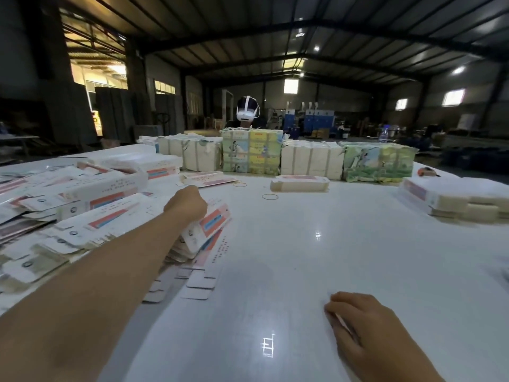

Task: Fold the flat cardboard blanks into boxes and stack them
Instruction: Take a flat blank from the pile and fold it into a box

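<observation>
My left hand reaches far out and grips the top of a stack of flat white cardboard blanks with red and blue print, which tilts up at its right edge. A wide heap of folded boxes and blanks covers the table's left side. My right hand rests low on the white table with its fingers loosely curled and nothing in it. A small pile of blanks lies further back in the middle.
Wrapped bundles of blanks form a row across the far side, with a person in a headset behind them. Another stack of blanks sits at the right. Two rubber bands lie near the middle. Loose blanks lie flat beside my left forearm.
</observation>
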